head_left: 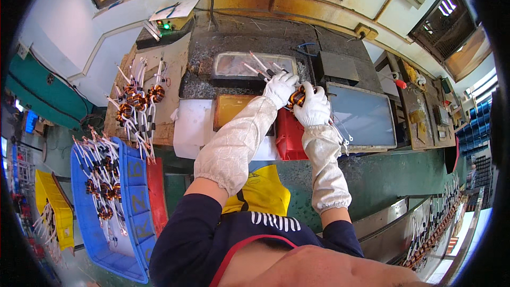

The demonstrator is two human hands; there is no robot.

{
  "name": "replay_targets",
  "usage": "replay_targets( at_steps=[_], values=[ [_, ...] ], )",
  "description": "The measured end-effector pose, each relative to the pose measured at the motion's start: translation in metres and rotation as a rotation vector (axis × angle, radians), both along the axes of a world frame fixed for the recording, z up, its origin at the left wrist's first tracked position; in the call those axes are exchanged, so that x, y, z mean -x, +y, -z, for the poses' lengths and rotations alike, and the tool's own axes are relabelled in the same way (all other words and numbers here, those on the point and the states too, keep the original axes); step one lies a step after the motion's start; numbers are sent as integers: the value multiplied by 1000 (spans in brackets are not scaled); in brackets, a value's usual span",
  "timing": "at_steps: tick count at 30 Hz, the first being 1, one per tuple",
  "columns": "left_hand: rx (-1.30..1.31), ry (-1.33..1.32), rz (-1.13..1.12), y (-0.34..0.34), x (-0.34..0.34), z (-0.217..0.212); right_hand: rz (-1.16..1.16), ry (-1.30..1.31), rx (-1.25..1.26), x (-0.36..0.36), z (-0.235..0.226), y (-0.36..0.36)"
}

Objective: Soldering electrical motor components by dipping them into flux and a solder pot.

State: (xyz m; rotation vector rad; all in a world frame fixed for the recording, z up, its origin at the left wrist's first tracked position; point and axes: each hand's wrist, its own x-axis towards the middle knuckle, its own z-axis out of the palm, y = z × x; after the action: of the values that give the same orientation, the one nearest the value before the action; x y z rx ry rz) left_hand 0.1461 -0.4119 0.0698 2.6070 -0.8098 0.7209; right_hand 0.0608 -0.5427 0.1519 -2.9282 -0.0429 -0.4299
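A copper-wound ring coil (pixel 297 97) is between my two white-gloved hands. My left hand (pixel 281 89) is closed around its left side, where white leads (pixel 259 64) with bare ends stick out toward the far left. My right hand (pixel 313 107) grips the coil from the right, fingers curled over the windings. More thin leads (pixel 342 134) hang out below my right hand. The leads' bare ends lie over a rectangular metal-rimmed tray (pixel 255 77) with a dull silvery surface. Under the hands stands a red bin (pixel 289 135).
Several similar coils (pixel 137 98) lie on the bench at the left; more fill a blue crate (pixel 135 191) below. A grey-topped tray (pixel 361 114) sits to the right, a dark metal box (pixel 337 68) and blue-handled pliers (pixel 305 49) behind. A control box (pixel 167 24) glows green.
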Motion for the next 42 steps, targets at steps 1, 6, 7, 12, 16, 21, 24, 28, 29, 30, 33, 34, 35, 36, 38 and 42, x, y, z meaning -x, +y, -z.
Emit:
replay_targets(
  at_steps=[1,6,7,12,16,21,24,28,29,30,33,34,35,36,38,42],
  values=[
    [2,-2,25,1,-1,0,-4,8,-1,0,0,0],
    [-3,-29,31,2,0,0,-18,-5,-4,1,-3,1],
    [-4,23,28,2,1,1,-27,18,-9,1,-4,1],
    [35,122,17,4,1,-2,-40,48,-5,2,-8,2],
    [-19,192,65,5,2,-8,-40,64,-12,2,-9,3],
    [94,309,75,5,-4,-7,-32,39,5,-1,-6,5],
    [152,346,88,7,-10,-1,-31,42,3,-4,-4,6],
    [119,283,110,8,-11,3,-25,-47,64,-5,-2,7],
    [174,323,83,8,-10,3,-38,-76,69,-6,-2,7],
    [151,335,88,8,-10,1,-27,-46,69,-6,-3,8],
    [141,343,96,9,-9,-5,-20,-18,65,-7,-3,9],
    [154,386,101,9,-9,-7,-11,-14,62,-7,-4,10],
    [189,418,103,10,-10,-9,-16,-44,54,-7,-4,11],
    [165,429,110,10,-10,-10,1,-10,57,-7,-3,11],
    [88,373,146,11,-11,-11,-9,-48,38,-7,-3,12],
    [130,375,133,10,-14,-8,10,-33,43,-7,-1,12]
  ],
)
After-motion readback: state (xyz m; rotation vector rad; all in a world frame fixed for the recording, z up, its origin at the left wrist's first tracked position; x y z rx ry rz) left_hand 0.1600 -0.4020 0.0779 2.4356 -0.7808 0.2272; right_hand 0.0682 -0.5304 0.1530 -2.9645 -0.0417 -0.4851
